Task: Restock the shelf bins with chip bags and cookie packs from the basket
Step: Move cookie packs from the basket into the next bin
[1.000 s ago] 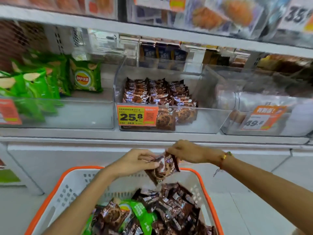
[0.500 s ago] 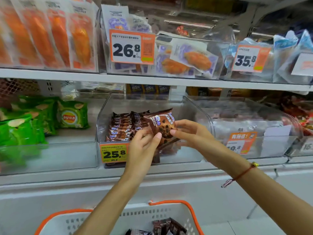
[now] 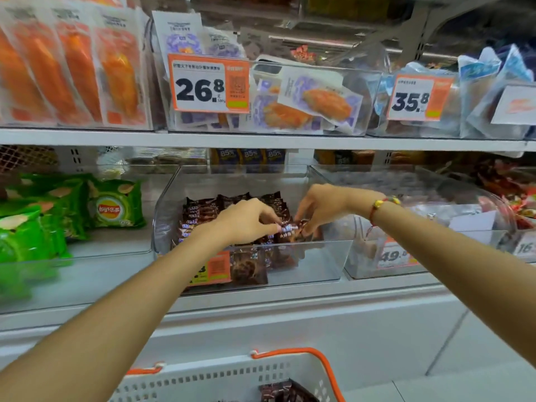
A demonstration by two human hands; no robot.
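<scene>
1. Brown, glossy cookie pack (image 3: 290,229) sits between both hands, low inside the clear middle bin (image 3: 327,258) on the lower shelf (image 3: 87,288), just at the right end of the rows already there.
2. Left hand (image 3: 246,220) has its fingers (image 3: 268,216) curled down, pinching the pack's near end; right hand (image 3: 322,207) pinches the far end from above. Neither has let go, so I judge this pack as being seated, not yet placed.
3. Stocked cookie packs (image 3: 208,210) stand upright in tidy rows across the left and centre of that bin; its right part looks bare, so there is room for more. A few packs lie flat behind the front wall, beside an orange price tag (image 3: 214,268) partly hidden by the left forearm.
4. Green chip bags (image 3: 116,208) fill the bin to the left, some upright, some slumped and blurred at the frame edge.
5. Right-hand bin (image 3: 435,216) holds pale packets I cannot identify.
6. White basket with orange rim (image 3: 293,353) stands below the shelf; at least one more brown pack (image 3: 285,393) shows in it. Most of its inside is out of frame, so how much remains I cannot tell; my guess is the job is mid-way at best.
</scene>
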